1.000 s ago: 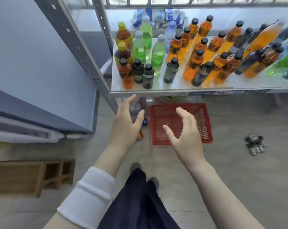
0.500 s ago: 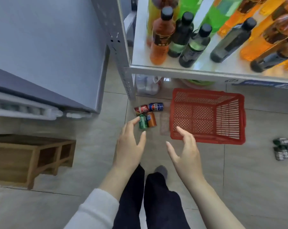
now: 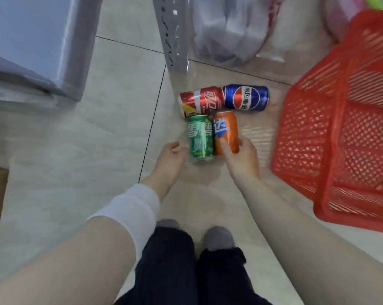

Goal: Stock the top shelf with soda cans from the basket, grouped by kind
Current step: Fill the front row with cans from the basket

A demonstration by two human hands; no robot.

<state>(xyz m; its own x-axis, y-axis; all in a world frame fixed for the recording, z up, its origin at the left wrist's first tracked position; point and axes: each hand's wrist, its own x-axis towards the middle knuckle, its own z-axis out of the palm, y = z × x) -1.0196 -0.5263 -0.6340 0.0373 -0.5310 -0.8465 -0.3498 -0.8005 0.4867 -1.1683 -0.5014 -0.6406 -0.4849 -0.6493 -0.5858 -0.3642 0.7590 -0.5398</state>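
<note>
Four smooth metal cans are laid on the glossy tiled floor (image 3: 98, 139), beside the red lattice basket (image 3: 340, 128); the orange can (image 3: 227, 128), its long axis pointing away from the person, is clasped at its near end by the right grip (image 3: 241, 159); the green can (image 3: 200, 137), parallel and touching it, lies just right of the left grip (image 3: 170, 159), which is loosely curled and empty.

Four soda cans lie on their sides on the tiled floor (image 3: 111, 119), clustered and touching.
- Red Coca-Cola can (image 3: 201, 101) and blue Pepsi can (image 3: 245, 97): end to end, far row.
- Green Sprite can (image 3: 200, 137) and orange Fanta can (image 3: 225, 130): side by side, near row, crosswise to the far pair. Right hand (image 3: 241, 157) grips the Fanta's near end.
- Red lattice plastic basket (image 3: 340, 133): right of the cans, apart.
</note>
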